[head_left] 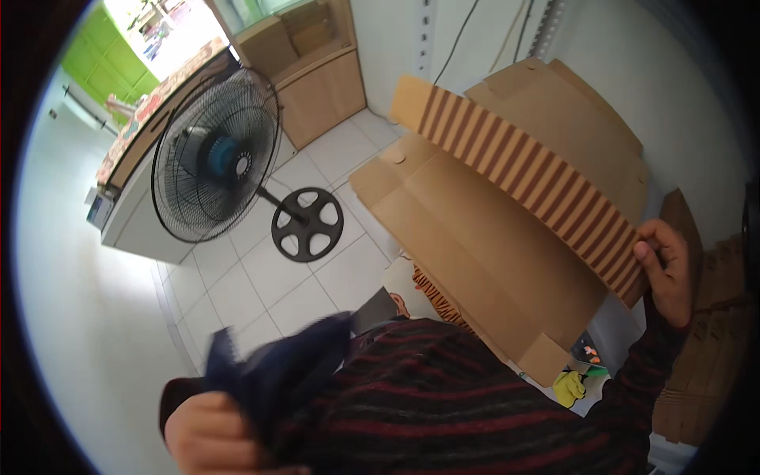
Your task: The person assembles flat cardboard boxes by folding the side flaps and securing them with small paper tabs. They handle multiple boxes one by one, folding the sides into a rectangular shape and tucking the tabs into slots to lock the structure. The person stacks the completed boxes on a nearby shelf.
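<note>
My left hand (210,434) is closed at the lower left, its fingers wrapped round a dark navy cloth (293,372) that is smeared by motion. At the right, my right hand (667,265) grips the end of a striped cardboard flap (530,170), thumb on the near face. The flap is tan with brown stripes and stands up from a large unfolded cardboard box (483,229). Plain brown panels spread on both sides of it. The fingertips behind the flap are partly hidden.
A black standing fan (218,154) with a round base stands on the white tiled floor (273,289) at the left. Behind it is a wooden cabinet (324,95). Stacked brown cardboard (704,340) lies at the far right. A yellow item (568,388) shows beneath the box.
</note>
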